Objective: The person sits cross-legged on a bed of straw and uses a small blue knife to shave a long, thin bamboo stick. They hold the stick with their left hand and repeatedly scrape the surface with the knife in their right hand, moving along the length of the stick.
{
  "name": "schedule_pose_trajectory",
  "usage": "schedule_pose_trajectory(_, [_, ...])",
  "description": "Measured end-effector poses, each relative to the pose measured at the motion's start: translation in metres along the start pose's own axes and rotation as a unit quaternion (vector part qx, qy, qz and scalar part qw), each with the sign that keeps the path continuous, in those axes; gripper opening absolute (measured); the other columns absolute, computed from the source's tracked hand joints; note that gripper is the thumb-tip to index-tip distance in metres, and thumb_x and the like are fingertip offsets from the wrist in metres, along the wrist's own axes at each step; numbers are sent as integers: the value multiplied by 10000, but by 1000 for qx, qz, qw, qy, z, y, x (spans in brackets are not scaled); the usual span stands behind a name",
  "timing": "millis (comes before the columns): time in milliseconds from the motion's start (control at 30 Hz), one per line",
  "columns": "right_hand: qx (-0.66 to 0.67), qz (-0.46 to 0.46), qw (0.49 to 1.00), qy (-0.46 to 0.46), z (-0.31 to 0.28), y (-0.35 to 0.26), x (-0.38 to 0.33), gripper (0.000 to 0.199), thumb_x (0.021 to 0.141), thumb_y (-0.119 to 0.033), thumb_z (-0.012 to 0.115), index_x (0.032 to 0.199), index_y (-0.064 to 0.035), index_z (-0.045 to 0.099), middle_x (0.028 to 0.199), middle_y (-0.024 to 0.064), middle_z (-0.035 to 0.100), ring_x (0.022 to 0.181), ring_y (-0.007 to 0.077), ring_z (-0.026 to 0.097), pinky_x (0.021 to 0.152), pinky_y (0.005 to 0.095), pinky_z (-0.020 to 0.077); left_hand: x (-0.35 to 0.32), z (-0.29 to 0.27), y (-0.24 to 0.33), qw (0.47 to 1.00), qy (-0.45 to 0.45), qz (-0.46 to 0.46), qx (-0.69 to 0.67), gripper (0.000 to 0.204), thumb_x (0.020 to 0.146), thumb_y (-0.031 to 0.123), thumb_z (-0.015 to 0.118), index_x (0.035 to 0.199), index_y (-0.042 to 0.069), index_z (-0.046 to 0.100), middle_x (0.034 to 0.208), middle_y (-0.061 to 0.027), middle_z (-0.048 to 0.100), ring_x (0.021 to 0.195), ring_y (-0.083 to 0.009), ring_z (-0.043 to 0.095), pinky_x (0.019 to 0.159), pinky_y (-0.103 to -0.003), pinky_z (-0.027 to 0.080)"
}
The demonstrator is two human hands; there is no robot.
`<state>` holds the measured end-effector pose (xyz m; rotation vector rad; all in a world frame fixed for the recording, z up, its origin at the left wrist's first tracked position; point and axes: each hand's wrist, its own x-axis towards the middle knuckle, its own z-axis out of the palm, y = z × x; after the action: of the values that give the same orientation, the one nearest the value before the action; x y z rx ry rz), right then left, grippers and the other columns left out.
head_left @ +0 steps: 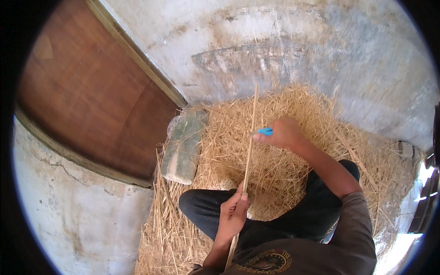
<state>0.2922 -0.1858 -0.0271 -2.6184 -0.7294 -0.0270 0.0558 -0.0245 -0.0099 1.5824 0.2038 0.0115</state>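
Observation:
A long, thin pale strip of wood or bamboo (250, 160) runs up from my lap, its far end above the straw. My left hand (233, 211) is closed around its lower part, thumb lying along it. Higher up, my right hand (285, 133) is closed on a small blue-handled tool (264, 131). The tool's short end meets the strip; whether it is a knife or a peeler is too small to tell. My crossed legs (293, 206) in dark trousers lie beneath the strip.
Loose straw (284, 174) covers the floor around me. A greenish-grey slab (182, 149) lies to the left, beside a brown panel (96, 87) in a wooden frame. A stained, pale wall (293, 46) rises at the back. Bright gaps show at the far right.

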Motion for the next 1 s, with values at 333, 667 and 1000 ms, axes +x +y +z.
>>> schedule_pose_trajectory(333, [5,3,1000,21,18,11,3,862,714,-867,350,558,-68,634,457,93,521,443,255,557,430,408,414,-12,-3,6,948,29,101,299,304,874,19,569,1164,-70,578,685,-200,524,533,-176,481,546,-257,418])
schedule_pose_trajectory(667, [2,-156,988,2,25,-29,-30,776,728,-807,459,509,-71,575,435,78,487,410,265,515,414,396,398,-13,-3,4,993,36,16,116,319,937,28,503,1241,-71,519,694,-2,446,673,-52,409,600,-186,371])
schedule_pose_trajectory(1000, [45,-148,985,72,40,-26,-37,764,745,-792,459,525,-72,588,410,65,459,393,243,479,412,373,399,-24,-4,-6,982,42,71,170,246,917,9,524,1128,-111,560,687,-74,470,640,-74,427,596,-210,390])
